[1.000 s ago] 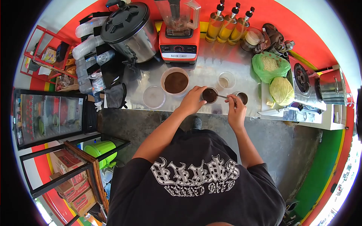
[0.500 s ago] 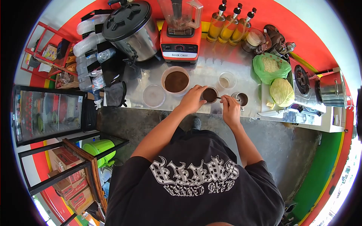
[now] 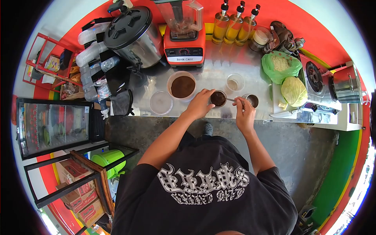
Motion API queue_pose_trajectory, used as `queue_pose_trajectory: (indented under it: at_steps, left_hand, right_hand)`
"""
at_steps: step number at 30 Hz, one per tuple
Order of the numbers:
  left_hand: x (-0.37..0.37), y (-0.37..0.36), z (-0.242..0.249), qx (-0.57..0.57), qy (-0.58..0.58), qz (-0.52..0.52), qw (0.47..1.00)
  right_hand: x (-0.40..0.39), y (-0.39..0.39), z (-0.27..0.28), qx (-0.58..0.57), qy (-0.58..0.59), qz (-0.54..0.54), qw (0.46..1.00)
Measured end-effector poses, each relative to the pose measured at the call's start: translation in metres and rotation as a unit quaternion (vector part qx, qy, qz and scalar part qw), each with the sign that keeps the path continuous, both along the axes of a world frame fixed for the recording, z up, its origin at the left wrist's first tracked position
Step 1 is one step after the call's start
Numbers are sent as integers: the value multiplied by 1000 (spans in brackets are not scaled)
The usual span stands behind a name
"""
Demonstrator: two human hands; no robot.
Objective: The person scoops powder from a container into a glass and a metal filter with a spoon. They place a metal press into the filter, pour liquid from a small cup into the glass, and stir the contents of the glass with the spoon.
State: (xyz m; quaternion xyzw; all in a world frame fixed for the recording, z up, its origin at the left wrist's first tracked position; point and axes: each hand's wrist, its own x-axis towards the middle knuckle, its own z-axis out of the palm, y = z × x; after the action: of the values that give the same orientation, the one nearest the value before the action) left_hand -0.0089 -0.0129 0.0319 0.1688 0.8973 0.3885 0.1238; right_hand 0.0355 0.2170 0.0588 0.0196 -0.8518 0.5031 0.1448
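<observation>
My left hand [image 3: 201, 104] is closed around the left side of a small clear cup [image 3: 218, 105] that holds dark brown contents. In my right hand [image 3: 245, 112] is a thin metal spoon [image 3: 230, 100], its handle pinched between the fingers and its tip inside the cup. Just behind the right fingers stands a metal mug [image 3: 255, 101], partly covered by the hand. A clear plastic cup [image 3: 240, 76] with a little pale content sits farther back. Left of the held cup is a round tub [image 3: 169, 85] of brown powder, with a translucent lid [image 3: 161, 103] lying beside it.
Behind the tub stand a red blender [image 3: 184, 51] and a steel urn [image 3: 147, 47]. Three pump bottles [image 3: 235, 28] line the wall. To the right are a green bag [image 3: 270, 67], a cabbage [image 3: 293, 92], a knife [image 3: 284, 114] near the counter edge and a stove [image 3: 315, 80].
My right hand has shifted slightly right, and the spoon's handle lies flatter across the cup rim. My left hand stays on the cup. The camera view has tilted a little.
</observation>
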Motion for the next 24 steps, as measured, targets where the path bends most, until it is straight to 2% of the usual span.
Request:
queue_pose_trajectory:
  at_steps: [6, 10, 12, 15, 19, 21, 24]
  left_hand:
    - [-2, 0, 3, -3, 1, -4, 1000]
    - [-2, 0, 3, -8, 10, -4, 1000]
    - [-3, 0, 2, -8, 8, -5, 1000]
    - [-2, 0, 1, -8, 6, -5, 1000]
    - [0, 0, 3, -2, -3, 0, 1000]
    - [0, 0, 3, -4, 3, 0, 1000]
    - [0, 0, 4, -8, 8, 0, 1000]
  right_hand:
    - [-4, 0, -7, 132, 100, 104, 981]
    - [-1, -3, -23, 118, 77, 101, 985]
    - [1, -7, -25, 42, -7, 51, 998]
    - [1, -5, -18, 2, -56, 7, 998]
    - [-1, -2, -13, -11, -50, 3, 999]
    - [-2, -2, -12, 33, 17, 22, 999]
    - [-2, -4, -17, 27, 22, 41, 999]
